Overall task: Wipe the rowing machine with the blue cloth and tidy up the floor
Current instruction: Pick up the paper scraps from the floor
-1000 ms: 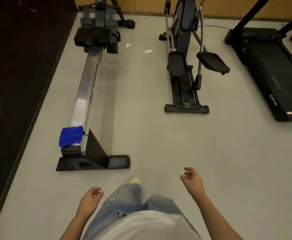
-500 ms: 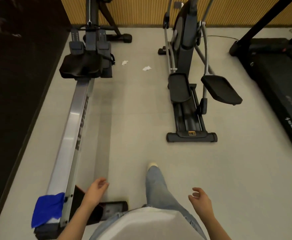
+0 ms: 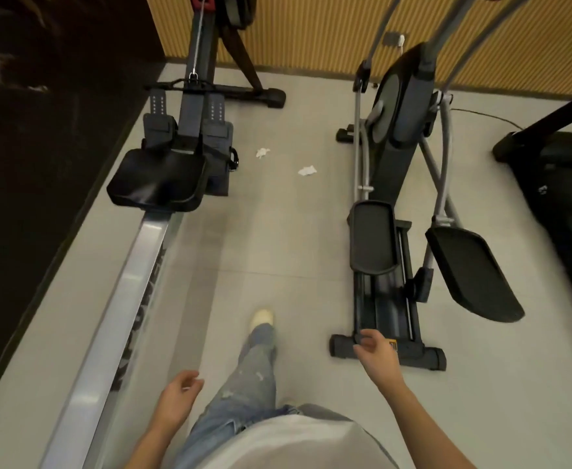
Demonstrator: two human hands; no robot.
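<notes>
I see the long rowing machine with its silver aluminium rail (image 3: pixel 135 299) running from the lower left of the frame up to its black moulded seat (image 3: pixel 157 179) in the upper left, with the footrests and a black handle bar beyond it. The blue cloth is not in view from here. Two crumpled white paper scraps lie on the pale grey floor (image 3: pixel 277 238) in the upper middle: one (image 3: pixel 262 152) just right of the footrests, the other (image 3: pixel 307 170) a little further right, between the rower and the dark grey elliptical trainer (image 3: pixel 396 137). My left hand (image 3: pixel 176 401) hangs at the lower centre, beside the rail but not touching it, fingers loosely curled and holding nothing. My right hand (image 3: pixel 376 353) is in front of the elliptical's rear base, fingers slightly bent and apart, also empty. A leg in faded blue jeans (image 3: pixel 254 374) steps forward at centre, ending in a cream shoe (image 3: pixel 262 316).
</notes>
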